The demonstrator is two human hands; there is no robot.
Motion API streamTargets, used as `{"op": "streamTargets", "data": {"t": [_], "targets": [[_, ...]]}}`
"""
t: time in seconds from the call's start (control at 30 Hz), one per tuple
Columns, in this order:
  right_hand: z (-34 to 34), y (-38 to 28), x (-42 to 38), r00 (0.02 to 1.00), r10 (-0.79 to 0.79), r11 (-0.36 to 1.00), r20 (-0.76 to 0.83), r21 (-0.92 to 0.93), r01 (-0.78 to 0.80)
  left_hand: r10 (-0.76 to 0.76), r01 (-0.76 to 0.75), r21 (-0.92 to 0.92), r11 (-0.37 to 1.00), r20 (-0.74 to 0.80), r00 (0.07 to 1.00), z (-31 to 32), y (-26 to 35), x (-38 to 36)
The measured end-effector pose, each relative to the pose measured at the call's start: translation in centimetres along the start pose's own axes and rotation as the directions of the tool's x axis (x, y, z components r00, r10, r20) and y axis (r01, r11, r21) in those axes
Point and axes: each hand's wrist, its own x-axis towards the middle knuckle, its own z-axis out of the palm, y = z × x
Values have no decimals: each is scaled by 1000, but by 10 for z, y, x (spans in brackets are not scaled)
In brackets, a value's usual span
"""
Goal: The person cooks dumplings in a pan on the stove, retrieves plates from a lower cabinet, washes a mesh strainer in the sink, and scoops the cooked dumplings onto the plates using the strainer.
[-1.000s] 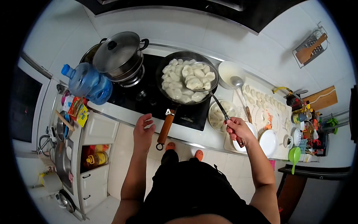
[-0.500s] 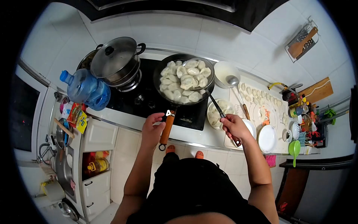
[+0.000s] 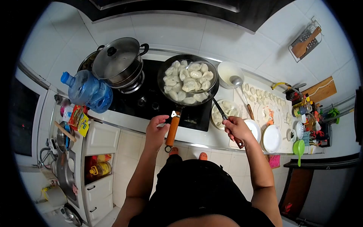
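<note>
My right hand point(image 3: 237, 128) is wrapped round the dark handle of a skimmer point(image 3: 214, 99), whose round head lies over the right side of a wok. Several pale dumplings point(image 3: 194, 77) rest in the skimmer's head. More dumplings point(image 3: 172, 81) fill the wok point(image 3: 163, 97), which sits on the black hob. My left hand point(image 3: 157, 131) hovers just left of the wok's wooden handle point(image 3: 173, 130), thumb and fingers apart, holding nothing. Close beyond my right hand stands a bowl of dumplings point(image 3: 223, 117).
A lidded steamer pot point(image 3: 117, 62) and a blue water bottle point(image 3: 90, 92) stand left. To the right are a white bowl point(image 3: 227, 68), a ladle point(image 3: 242, 90), white plates point(image 3: 271, 139) and uncooked dumplings point(image 3: 261, 94) in rows. A range hood point(image 3: 181, 9) overhangs the hob.
The wok and its handle have shifted slightly to the right, and the dumplings at its left have moved a little. My right hand keeps its hold on the skimmer.
</note>
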Motion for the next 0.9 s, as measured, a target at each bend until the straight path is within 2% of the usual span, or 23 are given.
{"op": "streamTargets", "data": {"t": [0.67, 0.9], "targets": [[11, 3, -3, 1000, 17, 995, 8, 99, -18, -3, 2, 8, 1000, 58, 998, 3, 0, 5], [18, 8, -1, 999, 10, 962, 50, 273, -23, 13, -13, 0, 1000, 88, 996, -3, 0, 13]]}}
